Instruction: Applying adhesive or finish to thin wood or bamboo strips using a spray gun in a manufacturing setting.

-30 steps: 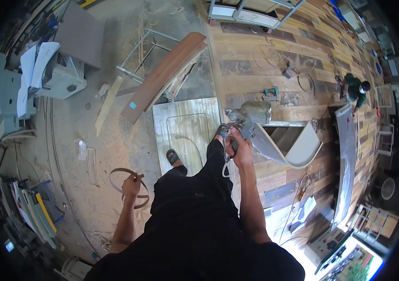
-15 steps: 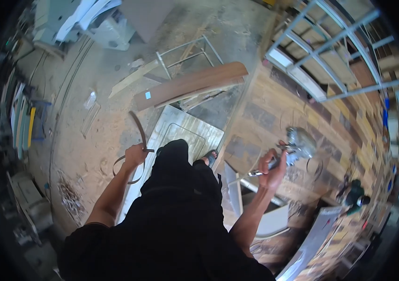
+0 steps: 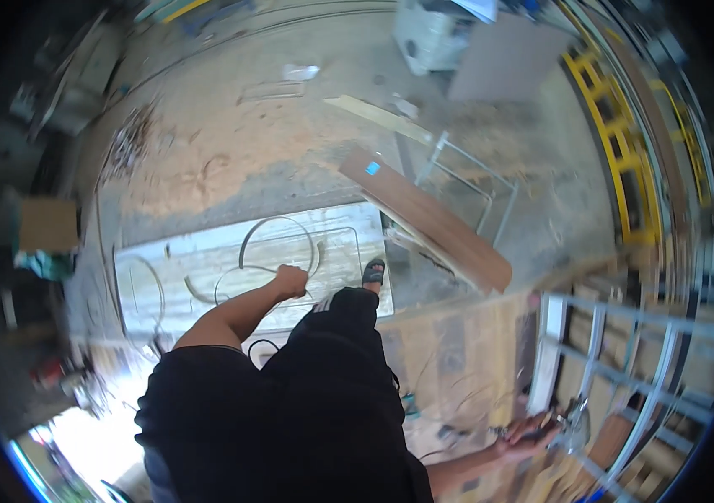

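Observation:
My left hand (image 3: 292,282) is closed around a thin, curling strip (image 3: 244,251) like edge banding. The strip's loops spread over a pale, grooved panel (image 3: 336,220) lying on the floor. Low on the right, my outstretched right hand (image 3: 533,432) grips a spray gun (image 3: 576,429) with a shiny, clear-looking cup. Motion smears this side, so the fingers' exact hold on its handle is hard to make out. My sandaled foot (image 3: 374,270) rests at the panel's right end.
Brown boards (image 3: 437,218) lean across a small metal frame (image 3: 491,201) beyond the panel. A grey metal lattice (image 3: 600,335) stands near the spray gun. Yellow metalwork (image 3: 625,159) lines the far right. A cardboard box (image 3: 49,224) sits at far left; scraps (image 3: 129,142) litter the floor.
My view and body have turned to the left. The right hand, still holding the spray gun, now reaches out toward the metal lattice. The left hand with the strip is now over the pale panel.

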The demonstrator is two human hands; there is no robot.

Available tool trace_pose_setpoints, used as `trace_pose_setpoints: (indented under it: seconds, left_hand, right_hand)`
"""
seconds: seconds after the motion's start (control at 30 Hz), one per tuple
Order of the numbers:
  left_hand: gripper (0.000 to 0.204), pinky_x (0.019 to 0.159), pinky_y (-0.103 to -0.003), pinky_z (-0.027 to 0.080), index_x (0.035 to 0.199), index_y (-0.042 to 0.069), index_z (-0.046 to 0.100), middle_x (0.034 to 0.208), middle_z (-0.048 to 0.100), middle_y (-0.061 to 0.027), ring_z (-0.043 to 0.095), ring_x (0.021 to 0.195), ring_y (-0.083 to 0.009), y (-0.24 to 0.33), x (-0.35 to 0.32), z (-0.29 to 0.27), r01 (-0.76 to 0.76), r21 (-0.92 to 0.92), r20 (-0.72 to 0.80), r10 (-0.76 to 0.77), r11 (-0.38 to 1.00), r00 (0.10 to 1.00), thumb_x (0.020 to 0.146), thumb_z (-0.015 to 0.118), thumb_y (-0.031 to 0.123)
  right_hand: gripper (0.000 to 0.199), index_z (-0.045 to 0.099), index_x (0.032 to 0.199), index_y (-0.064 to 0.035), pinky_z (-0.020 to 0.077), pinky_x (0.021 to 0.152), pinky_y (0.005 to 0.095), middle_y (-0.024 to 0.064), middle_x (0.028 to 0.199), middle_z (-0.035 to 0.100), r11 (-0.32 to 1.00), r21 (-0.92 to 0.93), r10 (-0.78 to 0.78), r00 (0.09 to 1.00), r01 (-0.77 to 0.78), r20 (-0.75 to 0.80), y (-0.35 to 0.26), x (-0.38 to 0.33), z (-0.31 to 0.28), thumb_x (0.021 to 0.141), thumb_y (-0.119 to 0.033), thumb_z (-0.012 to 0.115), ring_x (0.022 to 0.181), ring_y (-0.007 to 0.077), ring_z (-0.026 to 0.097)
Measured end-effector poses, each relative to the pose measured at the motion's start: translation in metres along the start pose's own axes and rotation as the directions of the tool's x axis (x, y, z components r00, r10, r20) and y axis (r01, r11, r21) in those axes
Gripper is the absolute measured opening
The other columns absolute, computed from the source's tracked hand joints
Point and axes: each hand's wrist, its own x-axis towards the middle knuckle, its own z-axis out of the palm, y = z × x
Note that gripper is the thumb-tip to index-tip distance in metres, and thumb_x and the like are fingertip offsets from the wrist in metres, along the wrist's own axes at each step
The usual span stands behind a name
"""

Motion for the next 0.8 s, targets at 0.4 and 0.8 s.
trace_pose_setpoints:
  seconds: [0.4,0.8]
  left_hand:
    - [0.016,0.07,-0.045,0.058,0.092,0.009,0.081,0.09,0.079,-0.0124,0.078,0.088,-0.0312,0.164,0.037,-0.108,-0.133,-0.135,-0.431,0.063,0.982,0.9,0.085,0.073,0.021]
    - [0.017,0.068,-0.044,0.056,0.089,0.009,0.078,0.083,0.077,-0.0135,0.076,0.081,-0.0326,0.288,-0.011,-0.054,0.054,-0.458,-0.538,-0.325,0.887,0.778,0.08,0.071,0.022]
  right_hand:
    - [0.051,0.068,0.101,-0.0047,0.019,0.029,0.0224,-0.0023,0.053,0.049,0.804,-0.461,0.412,0.911,-0.376,-0.023,0.028,0.12,0.118,0.112,-0.051,0.048,0.03,0.0064,0.029]
    - [0.047,0.05,0.144,-0.0086,0.0255,0.031,0.0266,0.0012,0.061,0.052,0.416,-0.796,0.907,0.27,-0.441,0.324,0.113,0.227,0.1,0.112,-0.043,0.051,0.033,0.01,0.034]
